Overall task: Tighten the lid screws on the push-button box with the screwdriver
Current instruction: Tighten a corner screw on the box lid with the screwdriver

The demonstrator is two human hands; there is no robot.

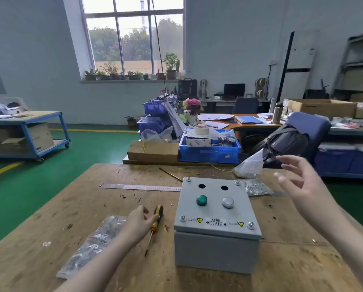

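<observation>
A grey push-button box [216, 218] stands on the wooden table [75, 207], its lid carrying a green button [201, 200], a white button [227, 202], two empty holes and a screw at each corner. Left of the box lies a screwdriver [156, 222] with a yellow-and-black handle. My left hand [139, 220] rests beside the handle, fingertips touching it, fingers nearly straight. My right hand [298, 182] hovers in the air to the right of the box, fingers spread and holding nothing.
A steel ruler [138, 187] lies behind the screwdriver. A plastic bag of parts [92, 243] sits under my left forearm, and smaller bags [256, 186] lie behind the box. A blue bin [210, 149] and cardboard box [153, 151] stand past the far edge.
</observation>
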